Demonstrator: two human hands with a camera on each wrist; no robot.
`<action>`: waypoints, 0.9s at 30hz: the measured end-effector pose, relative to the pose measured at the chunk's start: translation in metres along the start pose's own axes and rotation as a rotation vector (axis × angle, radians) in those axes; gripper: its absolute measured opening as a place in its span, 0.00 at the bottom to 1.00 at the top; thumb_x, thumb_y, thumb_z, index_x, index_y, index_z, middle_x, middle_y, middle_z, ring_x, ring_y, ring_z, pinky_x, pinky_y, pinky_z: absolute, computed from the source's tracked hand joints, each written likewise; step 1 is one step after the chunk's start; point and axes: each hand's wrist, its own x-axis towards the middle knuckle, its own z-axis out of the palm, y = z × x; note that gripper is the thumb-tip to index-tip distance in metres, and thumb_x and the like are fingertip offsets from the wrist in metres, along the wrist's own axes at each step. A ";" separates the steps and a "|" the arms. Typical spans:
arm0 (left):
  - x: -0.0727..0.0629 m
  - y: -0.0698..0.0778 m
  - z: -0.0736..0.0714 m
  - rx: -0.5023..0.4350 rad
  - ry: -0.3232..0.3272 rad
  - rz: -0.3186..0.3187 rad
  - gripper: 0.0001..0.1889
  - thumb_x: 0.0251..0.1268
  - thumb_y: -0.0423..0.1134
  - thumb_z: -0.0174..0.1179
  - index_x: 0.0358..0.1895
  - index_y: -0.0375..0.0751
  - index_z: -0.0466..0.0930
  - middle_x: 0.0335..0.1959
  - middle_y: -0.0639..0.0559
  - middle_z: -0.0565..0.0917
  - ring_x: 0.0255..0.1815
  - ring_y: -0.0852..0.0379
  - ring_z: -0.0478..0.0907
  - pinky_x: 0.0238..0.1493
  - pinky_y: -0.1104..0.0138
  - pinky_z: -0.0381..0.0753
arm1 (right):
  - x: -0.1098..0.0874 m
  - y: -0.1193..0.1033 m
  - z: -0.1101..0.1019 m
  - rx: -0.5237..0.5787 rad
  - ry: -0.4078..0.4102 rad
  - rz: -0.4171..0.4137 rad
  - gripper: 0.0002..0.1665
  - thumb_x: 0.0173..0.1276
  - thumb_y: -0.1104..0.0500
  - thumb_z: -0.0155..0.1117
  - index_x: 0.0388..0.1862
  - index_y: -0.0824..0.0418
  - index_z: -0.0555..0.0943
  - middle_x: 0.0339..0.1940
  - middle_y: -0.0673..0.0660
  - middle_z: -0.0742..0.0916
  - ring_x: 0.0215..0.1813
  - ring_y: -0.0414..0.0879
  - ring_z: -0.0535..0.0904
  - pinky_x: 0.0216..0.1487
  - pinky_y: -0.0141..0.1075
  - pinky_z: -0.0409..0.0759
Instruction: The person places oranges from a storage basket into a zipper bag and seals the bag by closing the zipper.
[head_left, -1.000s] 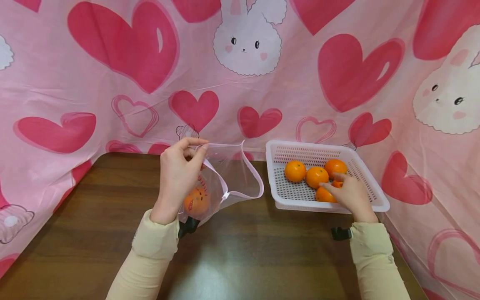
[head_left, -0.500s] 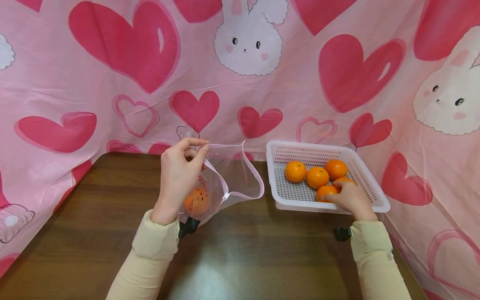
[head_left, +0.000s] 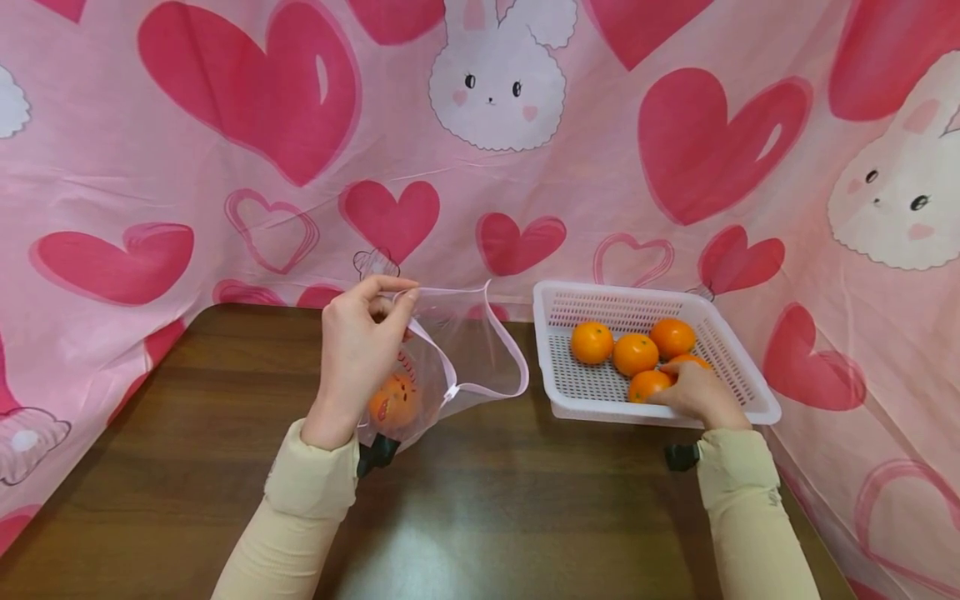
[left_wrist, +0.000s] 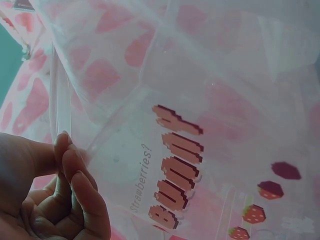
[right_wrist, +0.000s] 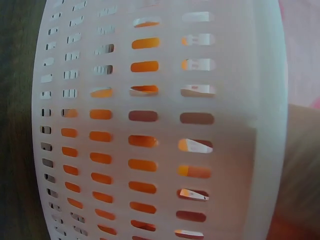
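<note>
My left hand (head_left: 362, 346) pinches the pink-edged rim of a clear zip bag (head_left: 480, 350), whose mouth gapes to the right. An orange (head_left: 393, 400) shows through the plastic low in the bag. In the left wrist view, thumb and fingertips hold the bag's edge beside its red "Bunny" print (left_wrist: 177, 170). My right hand (head_left: 705, 392) reaches over the front rim of a white basket (head_left: 600, 410). Its fingers curl over the right-hand orange (head_left: 690, 361), mostly hidden beneath them, while the thumb lies against the front orange (head_left: 648, 386). Through slots in the right wrist view, oranges (right_wrist: 101, 158) show.
Three more oranges rest in the basket: one at left (head_left: 592, 342), one in the middle (head_left: 635, 356) and one behind (head_left: 672, 338). The basket stands at the right of a brown wooden table (head_left: 480, 508). A pink heart-and-bunny cloth (head_left: 465, 183) closes off the back and sides.
My right hand has come down among the oranges, its fingers closing over the right-hand one. The front orange has shifted slightly left. My left hand and the bag stay in place.
</note>
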 end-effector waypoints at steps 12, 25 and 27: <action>0.000 0.000 0.001 0.000 -0.007 0.000 0.08 0.71 0.38 0.66 0.48 0.41 0.88 0.17 0.54 0.79 0.16 0.57 0.72 0.13 0.67 0.64 | -0.002 0.000 0.000 0.067 0.023 0.018 0.49 0.57 0.47 0.78 0.67 0.78 0.71 0.57 0.76 0.80 0.51 0.69 0.73 0.59 0.66 0.70; 0.001 0.002 0.002 -0.008 -0.010 0.009 0.08 0.70 0.37 0.67 0.48 0.41 0.88 0.17 0.54 0.78 0.16 0.59 0.72 0.13 0.67 0.64 | -0.003 -0.007 -0.007 0.093 0.093 -0.011 0.55 0.60 0.43 0.77 0.71 0.79 0.66 0.59 0.78 0.78 0.53 0.70 0.74 0.60 0.66 0.70; 0.001 0.002 0.002 -0.007 -0.010 0.008 0.08 0.70 0.37 0.67 0.48 0.41 0.88 0.17 0.54 0.78 0.16 0.59 0.72 0.13 0.67 0.64 | -0.004 -0.009 -0.009 0.100 0.109 -0.019 0.56 0.60 0.41 0.76 0.72 0.78 0.65 0.60 0.78 0.77 0.54 0.70 0.74 0.60 0.66 0.71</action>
